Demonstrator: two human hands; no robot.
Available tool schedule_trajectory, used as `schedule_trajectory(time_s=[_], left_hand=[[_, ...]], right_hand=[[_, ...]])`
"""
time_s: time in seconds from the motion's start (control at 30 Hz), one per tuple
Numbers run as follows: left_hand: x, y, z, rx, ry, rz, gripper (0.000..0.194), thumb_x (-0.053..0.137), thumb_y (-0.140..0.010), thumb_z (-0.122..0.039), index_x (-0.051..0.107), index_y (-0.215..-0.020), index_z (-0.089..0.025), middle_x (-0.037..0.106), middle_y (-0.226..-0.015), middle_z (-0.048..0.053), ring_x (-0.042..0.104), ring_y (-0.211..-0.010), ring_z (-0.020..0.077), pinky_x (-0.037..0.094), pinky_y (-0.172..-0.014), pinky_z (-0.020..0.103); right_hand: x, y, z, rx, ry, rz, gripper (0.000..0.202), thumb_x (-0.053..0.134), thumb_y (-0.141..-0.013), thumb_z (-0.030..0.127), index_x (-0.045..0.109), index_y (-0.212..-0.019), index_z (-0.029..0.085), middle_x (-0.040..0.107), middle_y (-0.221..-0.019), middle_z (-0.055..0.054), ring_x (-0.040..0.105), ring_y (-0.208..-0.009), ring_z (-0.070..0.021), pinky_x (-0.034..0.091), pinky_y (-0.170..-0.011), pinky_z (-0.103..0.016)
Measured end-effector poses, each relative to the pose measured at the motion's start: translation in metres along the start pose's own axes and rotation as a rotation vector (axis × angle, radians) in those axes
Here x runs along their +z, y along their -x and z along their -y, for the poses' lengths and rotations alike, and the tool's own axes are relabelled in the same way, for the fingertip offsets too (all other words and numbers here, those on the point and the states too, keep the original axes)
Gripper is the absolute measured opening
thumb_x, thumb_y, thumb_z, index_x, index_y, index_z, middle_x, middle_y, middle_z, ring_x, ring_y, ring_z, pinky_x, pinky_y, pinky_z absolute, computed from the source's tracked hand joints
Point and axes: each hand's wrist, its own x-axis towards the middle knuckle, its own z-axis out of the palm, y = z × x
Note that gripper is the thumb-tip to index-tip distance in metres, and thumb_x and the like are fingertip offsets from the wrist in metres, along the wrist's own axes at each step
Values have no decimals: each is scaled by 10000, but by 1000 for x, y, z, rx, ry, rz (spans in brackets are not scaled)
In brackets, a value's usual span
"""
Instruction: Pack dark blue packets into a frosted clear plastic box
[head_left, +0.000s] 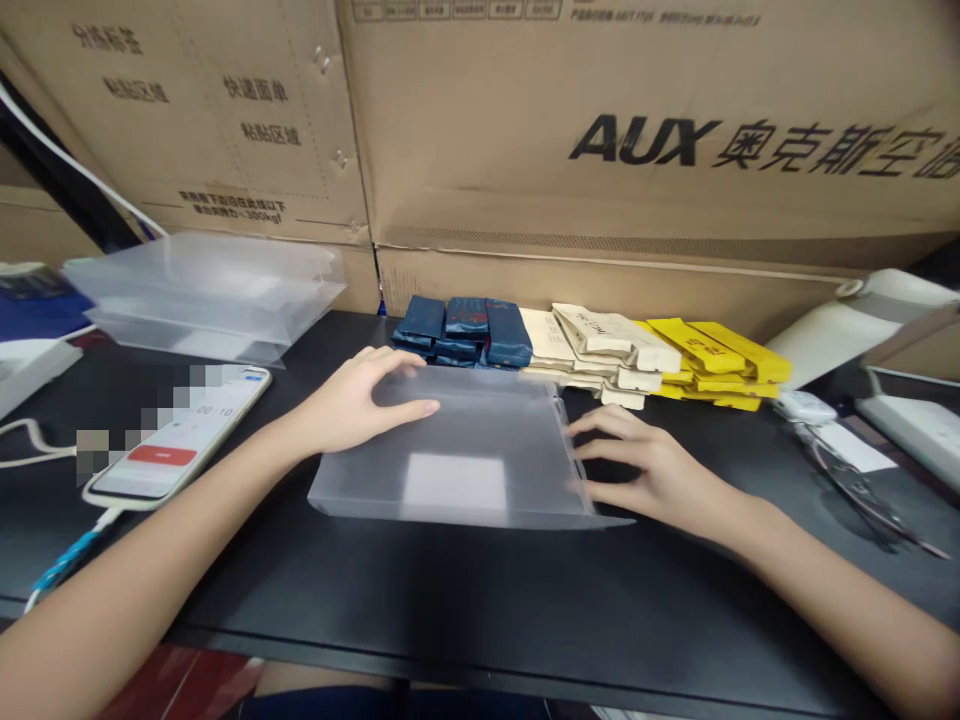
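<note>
A translucent frosted plastic box (367, 440) lies flat on the black desk in front of me, with its flaps at the right end. My left hand (364, 400) is over its far left part, thumb stretched across the top and fingers apart near the back edge. My right hand (637, 460) holds the flapped right end, its slightly blurred fingertips against the plastic. Just behind the box stand stacks of dark blue packets (504, 332), cream packets (600, 335) and yellow packets (712, 350).
More translucent plastic boxes (225, 290) are piled at the back left. A phone (176, 440) with a cable lies left of my left arm. Glasses (847, 480), a white power strip (911, 430) and a pale bottle (847, 330) are at the right. Large cardboard (637, 210) stands behind.
</note>
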Motion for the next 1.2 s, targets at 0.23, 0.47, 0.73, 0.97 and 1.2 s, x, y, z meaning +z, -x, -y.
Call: schedule_trajectory(time_s=[0.23, 0.47, 0.73, 0.97, 1.2], left_hand=[[1, -1, 1, 0, 6, 13, 522, 585, -800, -639, 611, -1157, -258, 647, -1127, 61, 563, -1108, 274, 432, -992, 456], [1, -1, 3, 13, -22, -5, 519, 598, -797, -627, 611, -1159, -256, 651, -1120, 63, 569, -1097, 265, 435, -990, 454], [-1, -2, 4, 47, 4, 12, 530, 611, -804, -602, 600, -1192, -241, 644, -1130, 72, 564, -1091, 264, 440, -972, 433], [5, 0, -2, 117, 24, 71, 558, 639, -792, -604, 585, -1212, -241, 629, -1163, 68, 541, -1121, 260, 435, -982, 418], [12, 7, -17, 121, 48, 107, 528, 648, -799, -585, 569, -1218, -275, 609, -1167, 37, 529, -1118, 236, 448, -966, 387]], right_hand=[[5, -3, 18, 61, -269, 167, 193, 745, -775, 355, 658, -715, 193, 625, -763, -28, 591, -695, -162, 485, -643, -266], [-2, 3, 23, 216, -464, 172, 325, 746, -774, 331, 446, -724, 217, 693, -1035, -79, 645, -935, -220, 513, -825, -334], [7, 9, 22, 278, -740, 129, 312, 576, -929, 409, 486, -1186, 258, 659, -1202, -120, 677, -1018, -237, 553, -878, -391], [42, 25, 37, 169, -370, -245, 766, 552, -942, 300, 82, -1541, 380, 91, -1642, -36, 296, -1445, -293, 407, -1108, -474], [43, 29, 32, -4, 31, -259, 695, 344, -1013, 362, -59, -1563, 227, -62, -1645, 9, -14, -1503, -259, 54, -1222, -458]])
